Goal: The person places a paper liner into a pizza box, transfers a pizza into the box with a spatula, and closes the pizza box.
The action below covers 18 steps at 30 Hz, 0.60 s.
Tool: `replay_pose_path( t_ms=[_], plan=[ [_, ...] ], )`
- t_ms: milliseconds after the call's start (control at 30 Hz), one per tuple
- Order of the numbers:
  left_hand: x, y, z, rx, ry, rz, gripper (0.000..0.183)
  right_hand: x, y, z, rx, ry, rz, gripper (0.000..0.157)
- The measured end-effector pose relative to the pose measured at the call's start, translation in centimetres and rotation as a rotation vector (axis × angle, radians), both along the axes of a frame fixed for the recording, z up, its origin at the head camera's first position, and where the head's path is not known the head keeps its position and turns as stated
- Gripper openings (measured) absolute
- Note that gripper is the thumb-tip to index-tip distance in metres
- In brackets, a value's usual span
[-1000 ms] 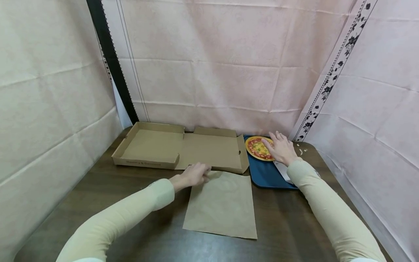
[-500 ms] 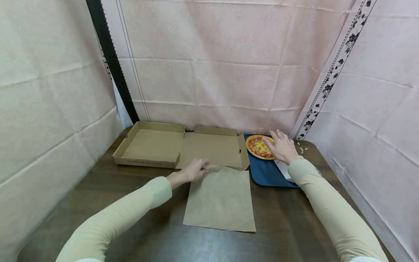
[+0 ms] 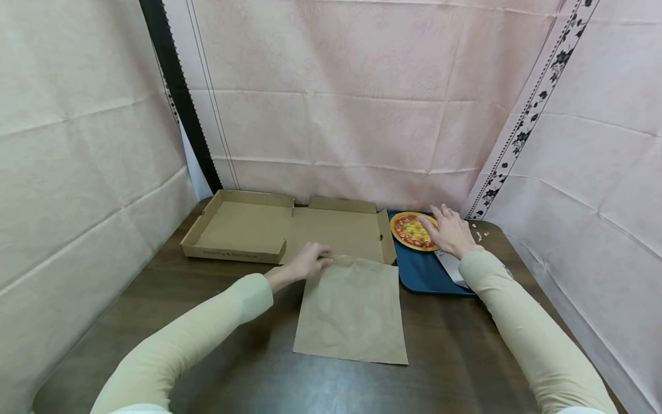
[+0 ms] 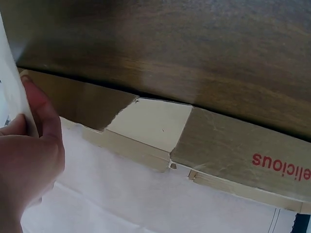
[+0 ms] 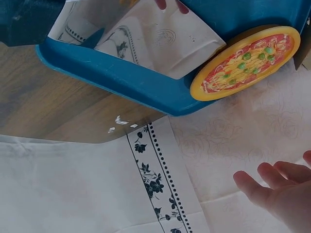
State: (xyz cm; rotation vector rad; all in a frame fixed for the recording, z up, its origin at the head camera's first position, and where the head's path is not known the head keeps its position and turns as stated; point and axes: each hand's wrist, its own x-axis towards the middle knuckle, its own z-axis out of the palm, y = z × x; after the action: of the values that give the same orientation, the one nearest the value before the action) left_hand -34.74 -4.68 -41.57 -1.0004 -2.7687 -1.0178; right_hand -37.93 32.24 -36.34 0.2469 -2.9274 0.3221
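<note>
Head view: left hand [image 3: 308, 261] pinches the brown paper [image 3: 354, 313], seemingly near its far-left corner; a light grip should limit creasing. Right hand [image 3: 451, 233], fingers spread, holds nothing.

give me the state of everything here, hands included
brown rectangular cardboard box, open, lid folded out
brown rectangular paper sheet, spread out, lightly creased
round yellow-rimmed pizza, whole, topping side up
blue rectangular tray, right side up, loaded
shiny silver metal plate, lying on the tray
left grip, pinching the sheet's far left corner
right grip, holding nothing, fingers apart
</note>
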Motion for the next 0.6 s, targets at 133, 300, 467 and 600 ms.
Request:
replay_pose_path(
  t_ms=[133, 300, 467, 600],
  plan=[
    [-0.3, -0.2, 0.1, 0.012, 0.011, 0.010, 0.015, 0.0, 0.0, 0.0, -0.001, -0.001, -0.002, 0.077],
    [-0.6, -0.5, 0.7, 0.027, 0.001, 0.020, 0.016, 0.1, 0.1, 0.0, -0.004, -0.023, -0.010, 0.078],
    [-0.7, -0.8, 1.6, 0.050, -0.021, 0.004, 0.022, 0.1, 0.3, 0.0, -0.012, -0.007, -0.004, 0.075],
    [-0.9, -1.3, 1.9, 0.053, 0.002, -0.003, 0.028, 0.0, 0.2, 0.0, -0.016, 0.000, 0.008, 0.073]
  ],
)
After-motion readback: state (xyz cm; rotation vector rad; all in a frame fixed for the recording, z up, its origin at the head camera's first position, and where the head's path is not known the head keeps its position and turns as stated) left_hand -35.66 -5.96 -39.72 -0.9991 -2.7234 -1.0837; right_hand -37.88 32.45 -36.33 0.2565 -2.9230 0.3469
